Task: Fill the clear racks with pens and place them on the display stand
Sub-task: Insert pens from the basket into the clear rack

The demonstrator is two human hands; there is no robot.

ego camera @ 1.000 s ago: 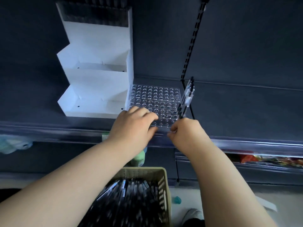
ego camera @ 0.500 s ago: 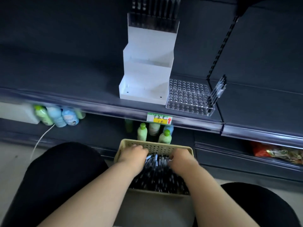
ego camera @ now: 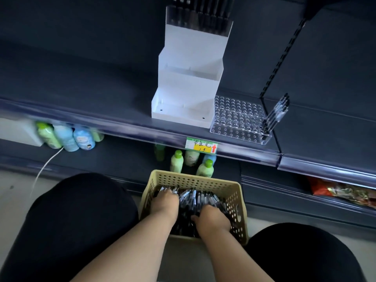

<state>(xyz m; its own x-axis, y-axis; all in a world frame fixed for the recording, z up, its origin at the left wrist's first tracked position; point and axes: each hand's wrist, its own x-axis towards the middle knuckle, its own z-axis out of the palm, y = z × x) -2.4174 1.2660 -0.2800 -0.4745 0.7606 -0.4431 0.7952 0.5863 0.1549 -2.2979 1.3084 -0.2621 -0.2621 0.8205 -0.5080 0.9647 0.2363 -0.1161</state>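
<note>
Hands, left hand (ego camera: pixel 165 204) and right hand (ego camera: pixel 213 219), grips unclear, among pens (ego camera: pixel 196 198), one basket (ego camera: pixel 195 181), one clear rack (ego camera: pixel 238 117).

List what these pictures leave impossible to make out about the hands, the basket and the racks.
- Head view: left hand and right hand fingertips are buried among pens in the basket, so any grasp is hidden.
- Top rack is cut off by the frame's upper edge.
- Pen count in the clear rack: too small and overlapping.

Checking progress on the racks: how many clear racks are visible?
2. One clear rack sits on the shelf right of the white display stand; another, pen-filled rack sits on the stand's top tier. None seen elsewhere.
</note>
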